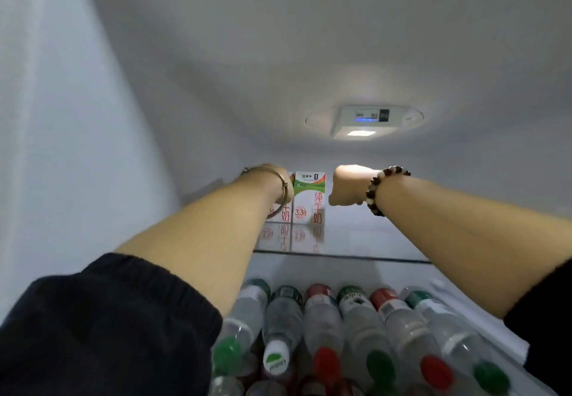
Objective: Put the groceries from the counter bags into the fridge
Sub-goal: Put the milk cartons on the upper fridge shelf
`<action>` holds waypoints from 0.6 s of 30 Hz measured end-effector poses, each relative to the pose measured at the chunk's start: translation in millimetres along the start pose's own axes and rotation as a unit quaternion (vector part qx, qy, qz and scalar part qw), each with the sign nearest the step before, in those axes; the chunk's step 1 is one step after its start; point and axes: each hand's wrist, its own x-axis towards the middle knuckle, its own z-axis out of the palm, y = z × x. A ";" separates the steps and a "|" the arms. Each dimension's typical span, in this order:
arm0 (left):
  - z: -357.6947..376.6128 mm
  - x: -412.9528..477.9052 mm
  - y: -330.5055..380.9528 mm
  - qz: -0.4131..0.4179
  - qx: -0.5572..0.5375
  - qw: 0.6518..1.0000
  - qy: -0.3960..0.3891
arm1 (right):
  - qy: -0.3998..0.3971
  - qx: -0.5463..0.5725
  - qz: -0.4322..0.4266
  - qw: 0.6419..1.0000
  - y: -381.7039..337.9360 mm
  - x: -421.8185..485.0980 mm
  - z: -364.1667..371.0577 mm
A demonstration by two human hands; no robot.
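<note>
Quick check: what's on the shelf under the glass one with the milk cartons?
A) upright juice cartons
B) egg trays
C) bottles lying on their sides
C: capped plastic bottles lie side by side below the glass shelf holding the milk cartons.

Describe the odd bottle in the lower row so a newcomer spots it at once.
Below the glass shelf holding the milk cartons, clear bottles lie in a row, caps toward the camera. Second from the left is the white-capped bottle, a green leaf on its cap; its neighbours' caps are plain green or red.
</note>
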 end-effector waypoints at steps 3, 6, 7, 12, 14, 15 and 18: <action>-5.9 -21.9 1.4 0.061 0.004 0.997 0.038 | 0.036 0.025 -0.018 0.999 12.4 -27.1 4.2; -9.4 -55.8 5.4 0.113 0.033 0.992 0.048 | 0.085 0.039 0.000 0.996 16.5 -64.4 8.6; -11.5 -68.1 6.7 0.129 0.033 0.989 0.058 | 0.098 0.048 0.016 0.994 18.0 -75.5 9.6; -8.4 -129.9 7.6 0.218 0.075 0.954 0.191 | 0.137 0.045 0.061 0.988 26.3 -150.0 1.4; -1.1 -152.7 5.4 0.239 0.081 0.940 0.230 | 0.164 0.022 0.069 0.984 31.1 -181.4 0.2; 3.1 -164.6 4.1 0.243 0.081 0.935 0.243 | 0.178 0.009 0.071 0.981 33.7 -197.3 0.0; 14.5 -199.1 4.8 0.249 0.042 0.929 0.270 | 0.230 -0.015 0.058 0.971 39.6 -244.5 1.3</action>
